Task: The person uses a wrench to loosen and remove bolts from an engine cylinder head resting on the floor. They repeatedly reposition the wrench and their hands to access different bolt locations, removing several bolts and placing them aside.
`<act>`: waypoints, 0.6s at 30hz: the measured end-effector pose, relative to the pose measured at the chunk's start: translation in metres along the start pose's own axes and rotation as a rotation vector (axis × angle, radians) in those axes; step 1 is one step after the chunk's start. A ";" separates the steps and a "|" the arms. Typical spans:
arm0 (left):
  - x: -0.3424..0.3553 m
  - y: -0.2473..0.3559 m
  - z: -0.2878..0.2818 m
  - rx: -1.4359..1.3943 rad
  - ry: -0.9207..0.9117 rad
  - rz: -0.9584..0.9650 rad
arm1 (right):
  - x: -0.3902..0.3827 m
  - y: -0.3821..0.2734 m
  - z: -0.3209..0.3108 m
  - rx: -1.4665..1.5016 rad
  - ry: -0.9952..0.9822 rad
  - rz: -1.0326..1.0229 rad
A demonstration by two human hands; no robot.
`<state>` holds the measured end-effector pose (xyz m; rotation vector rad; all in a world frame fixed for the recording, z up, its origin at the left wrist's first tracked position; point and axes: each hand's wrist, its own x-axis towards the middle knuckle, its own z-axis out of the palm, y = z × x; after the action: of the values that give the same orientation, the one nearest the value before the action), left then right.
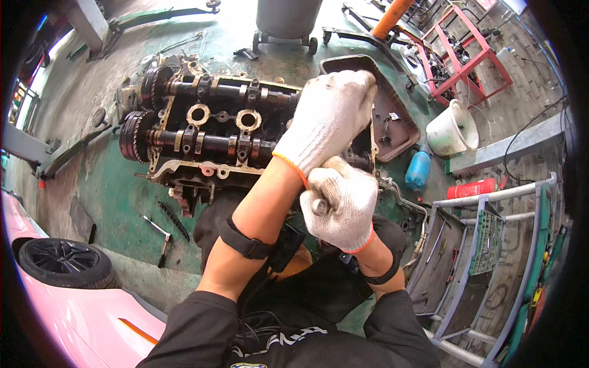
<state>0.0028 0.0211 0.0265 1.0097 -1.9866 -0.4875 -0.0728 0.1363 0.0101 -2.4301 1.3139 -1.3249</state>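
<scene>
Both of my hands wear white knit gloves and are raised over the right part of an engine cylinder head (227,126). My left hand (336,107), the farther one, is closed; what its fingers hold is hidden. Just below it and nearer to me, my right hand (343,199) is wrapped round a metal bar with a round end (320,207); the rest of the bar is covered by the glove. Two dark camshafts (211,141) run across the head, with toothed sprockets (135,136) at their left ends.
Behind my hands lies a dark tray (399,132) with small parts. To the right are a white bucket (453,127), a blue bottle (418,168), a red cylinder (472,188) and a metal rack (481,245). A ratchet (164,240) lies left on the floor, near a wheel (64,262).
</scene>
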 end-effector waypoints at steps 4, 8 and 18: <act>0.006 0.001 0.000 -0.147 0.258 -0.066 | 0.008 0.004 -0.008 0.042 0.150 -0.009; 0.004 0.002 -0.006 -0.138 0.348 -0.191 | 0.018 0.036 -0.024 -0.382 0.278 0.079; -0.041 0.062 0.018 0.140 -0.320 0.423 | -0.002 0.128 -0.066 -0.952 0.078 0.729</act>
<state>-0.0275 0.0909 0.0355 0.5869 -2.4692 -0.2903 -0.2034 0.0770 -0.0054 -1.8258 2.9454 -0.6469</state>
